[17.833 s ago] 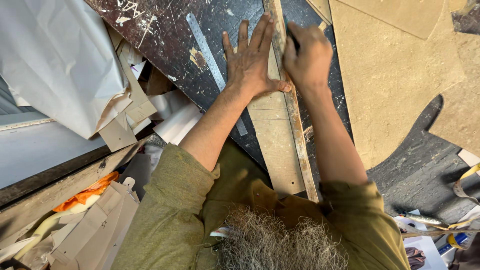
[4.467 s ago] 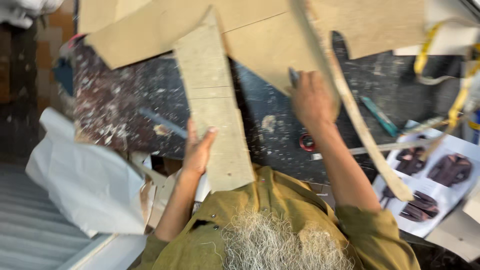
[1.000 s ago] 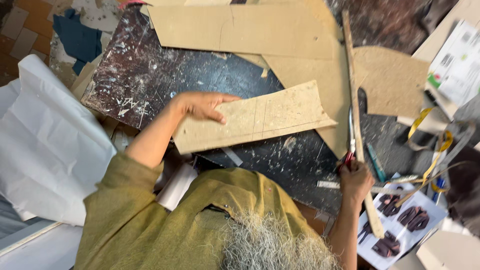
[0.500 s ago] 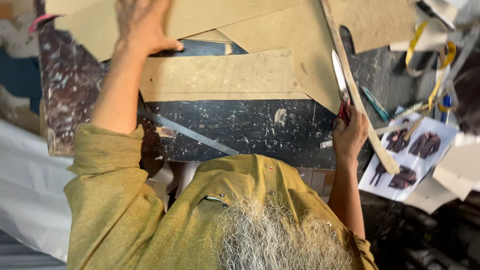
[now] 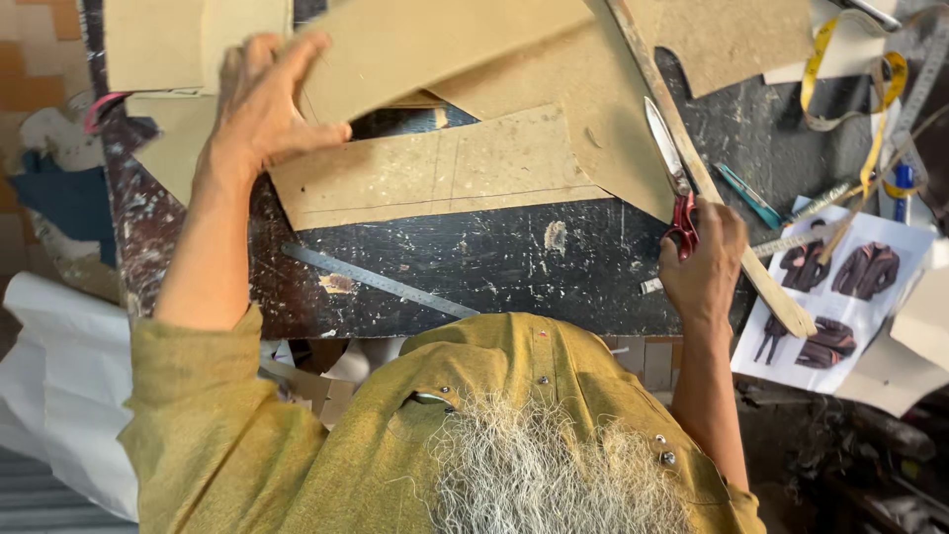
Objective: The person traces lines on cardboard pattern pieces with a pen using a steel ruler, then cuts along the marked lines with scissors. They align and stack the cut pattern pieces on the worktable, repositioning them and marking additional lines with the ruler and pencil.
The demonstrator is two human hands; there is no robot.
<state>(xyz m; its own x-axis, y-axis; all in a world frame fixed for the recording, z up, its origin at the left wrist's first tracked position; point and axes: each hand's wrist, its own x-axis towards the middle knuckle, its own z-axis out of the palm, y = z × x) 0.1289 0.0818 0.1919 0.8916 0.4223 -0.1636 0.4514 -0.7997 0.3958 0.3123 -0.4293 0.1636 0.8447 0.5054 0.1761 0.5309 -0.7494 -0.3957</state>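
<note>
Two hands apart: left hand (image 5: 259, 109) now gripping upper cardboard sheet (image 5: 435, 44), right hand (image 5: 704, 267) seemingly still around scissors (image 5: 677, 193).

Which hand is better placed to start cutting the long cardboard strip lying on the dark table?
Right: the right hand already holds the red-handled scissors beside the strip; the left hand grips another cardboard sheet.

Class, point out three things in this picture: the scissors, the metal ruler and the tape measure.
scissors (image 5: 668, 163), head view, on the blade.
metal ruler (image 5: 381, 284), head view, mid-length on its flat face.
tape measure (image 5: 817, 61), head view, on the yellow strip.
</note>
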